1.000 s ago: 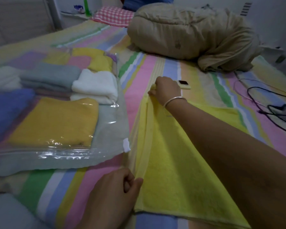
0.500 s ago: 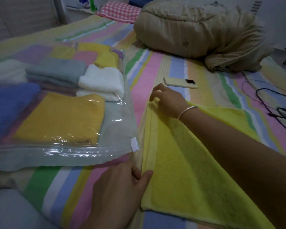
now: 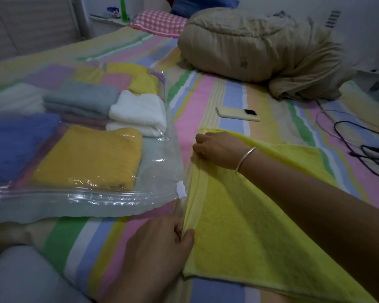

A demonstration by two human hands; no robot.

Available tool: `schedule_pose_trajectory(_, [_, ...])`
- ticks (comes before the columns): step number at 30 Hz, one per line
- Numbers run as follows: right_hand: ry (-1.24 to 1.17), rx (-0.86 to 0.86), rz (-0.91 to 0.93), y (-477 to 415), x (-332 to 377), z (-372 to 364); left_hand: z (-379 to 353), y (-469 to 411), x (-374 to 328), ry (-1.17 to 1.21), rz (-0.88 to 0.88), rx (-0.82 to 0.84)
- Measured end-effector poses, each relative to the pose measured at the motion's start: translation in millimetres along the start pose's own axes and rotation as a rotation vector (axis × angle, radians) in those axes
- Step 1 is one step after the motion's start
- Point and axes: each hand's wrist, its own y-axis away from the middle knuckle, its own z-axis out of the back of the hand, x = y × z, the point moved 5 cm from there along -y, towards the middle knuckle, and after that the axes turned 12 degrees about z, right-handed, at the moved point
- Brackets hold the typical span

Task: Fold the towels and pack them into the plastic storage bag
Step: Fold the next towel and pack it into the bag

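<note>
Two hands work one long edge of a yellow towel spread on the striped bed. The left hand pinches the near end of that edge between thumb and fingers; the right hand, a bangle on its wrist, seems to grip the far corner, though its fingertips are hidden. Just left of the towel lies the clear plastic storage bag, already holding folded towels. A phone lies beyond the towel.
</note>
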Motion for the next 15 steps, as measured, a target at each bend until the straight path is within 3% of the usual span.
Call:
schedule_pose_trajectory(6, [-0.067, -0.226, -0.182, 2.2, 1.1, 15.6, 10.0, 0.9, 9.3, 0.020, -0.005, -0.040])
schedule_pose_trajectory(11, [-0.180, -0.193, -0.350, 8.7, 17.7, -1.7, 16.3, 4.2, 15.7, -0.010, -0.003, -0.093])
schedule_pose_trajectory(15, [-0.438, -0.246, -0.523, 44.2, 34.0, 1.8, 11.6, 7.9, 19.0, -0.007, 0.013, -0.141])
